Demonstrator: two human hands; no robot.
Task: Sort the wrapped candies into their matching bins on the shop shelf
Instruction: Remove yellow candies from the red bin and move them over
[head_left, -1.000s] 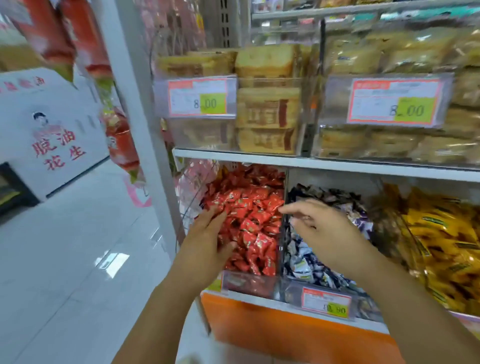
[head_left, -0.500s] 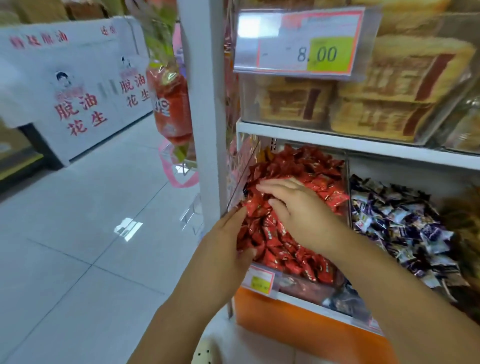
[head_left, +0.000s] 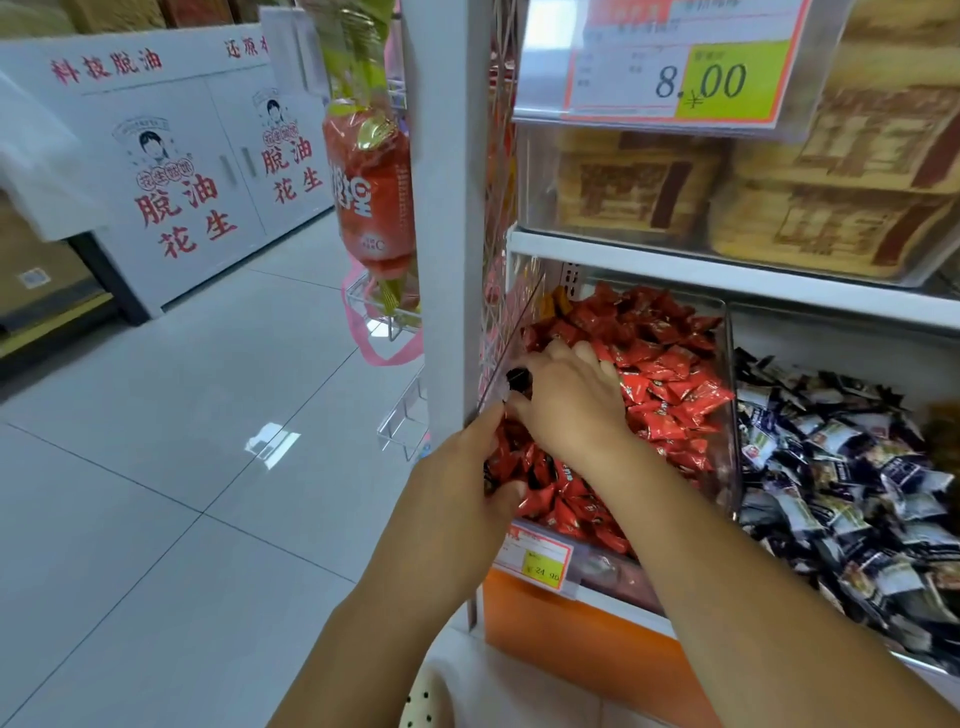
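A clear bin (head_left: 727, 415) on the lower shelf is heaped with red wrapped candies (head_left: 670, 379). My right hand (head_left: 569, 402) lies on the left of that heap. Its thumb and forefinger close around a small dark-wrapped candy (head_left: 518, 376) by the bin's clear left wall. My left hand (head_left: 457, 488) is at the bin's front left corner, fingers straight up along the wall and thumb touching red candies. To the right, another bin holds dark and white wrapped candies (head_left: 831, 467).
A white shelf post (head_left: 449, 208) stands just left of the bins. The shelf above carries clear boxes of tan packaged cakes (head_left: 810, 208) behind an 8.00 price tag (head_left: 680, 67). A red snack bag (head_left: 371, 192) hangs by the post. Grey tiled floor (head_left: 182, 441) stretches left.
The view has moved closer to the red bin. My right hand slid left across the red heap to the bin's left wall and the dark candy. My left hand stayed at the front corner.
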